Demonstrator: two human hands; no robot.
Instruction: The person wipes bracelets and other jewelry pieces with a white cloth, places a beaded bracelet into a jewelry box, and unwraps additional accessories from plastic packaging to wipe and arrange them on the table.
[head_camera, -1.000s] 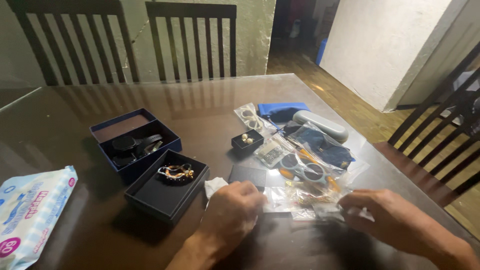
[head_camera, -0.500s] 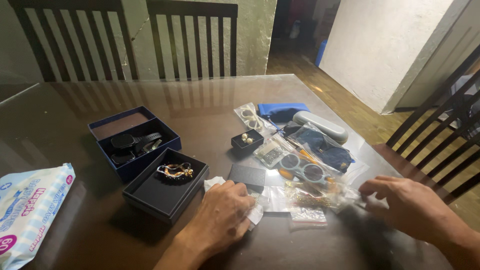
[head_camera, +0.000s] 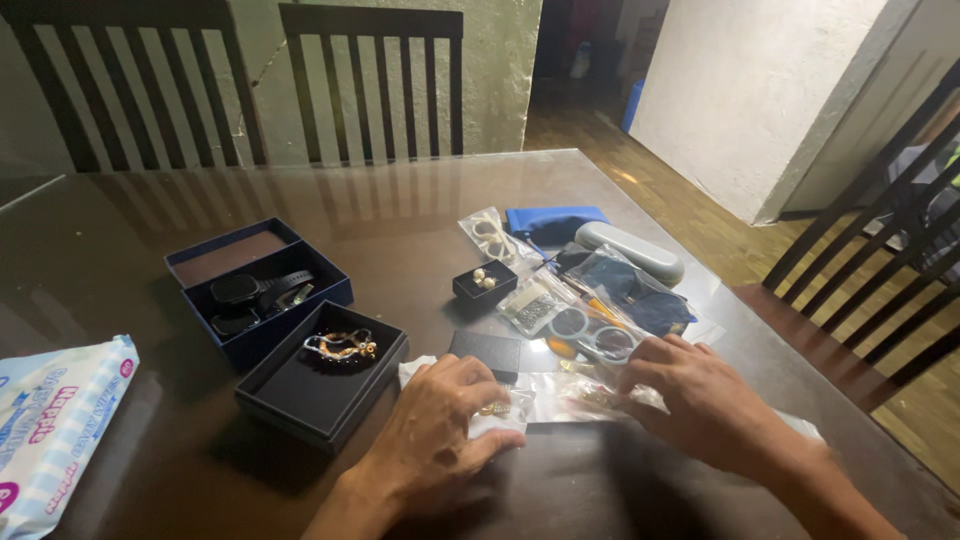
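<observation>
Table: dark glossy top (head_camera: 130, 230) bears everything we see, with two slatted chairs (head_camera: 370, 80) behind it.
Wipes pack: soft white-and-blue packet (head_camera: 50, 430) lies at our far left edge.
Boxes: navy box (head_camera: 255, 290) holds a black watch; just beside it a black box (head_camera: 320, 385) holds a gold-and-dark bracelet.
Clutter: grey case (head_camera: 630, 252), blue pouch (head_camera: 550, 222) and clear bags of round-framed glasses (head_camera: 590, 335) lie past our right hand.
Left hand: our left hand (head_camera: 440, 420) is curled, pinching a white wipe (head_camera: 495, 425) around a small gold piece (head_camera: 492, 408) beside a shut little black box (head_camera: 487, 352).
Right hand: our right hand (head_camera: 705, 400) lies flat, fingers spread, pressing clear jewellery bags (head_camera: 575, 395).
Handling: we judge the gold piece light, fine and easily bent; best held by its edges through the soft wipe, the slick bags by a corner.
</observation>
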